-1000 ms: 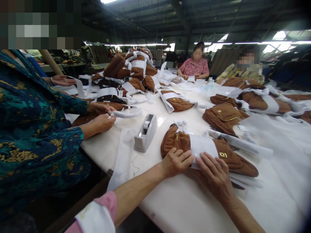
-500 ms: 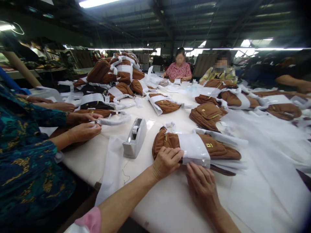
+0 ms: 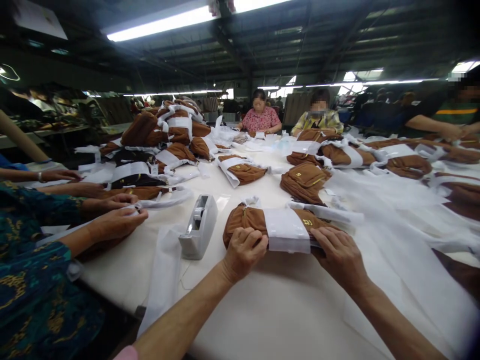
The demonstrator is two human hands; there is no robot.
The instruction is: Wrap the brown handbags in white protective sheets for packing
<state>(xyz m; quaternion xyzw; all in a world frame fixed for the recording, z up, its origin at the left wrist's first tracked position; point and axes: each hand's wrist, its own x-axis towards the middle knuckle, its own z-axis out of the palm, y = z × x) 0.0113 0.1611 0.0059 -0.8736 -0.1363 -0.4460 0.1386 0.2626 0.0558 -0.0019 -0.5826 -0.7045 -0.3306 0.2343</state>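
Note:
A brown bag with a gold emblem lies in front of me, with a band of white wrapping paper around its middle. Clear tape shines on the band's lower part. My left hand grips the bag's near edge, left of the band, fingers curled. On the other side of the band, my right hand holds the near edge, fingers over the top and thumb hidden below. White-wrapped straps lie along the bag's far side.
A grey tape dispenser stands left of the bag, near a white paper strip. A co-worker's hands work close by on the left. More brown bags and a heap lie farther back. White sheets spread out on the right.
My right hand has moved from the band's lower edge to the bag's right part. My left hand still grips the left part. The camera view has tilted up and turned slightly right.

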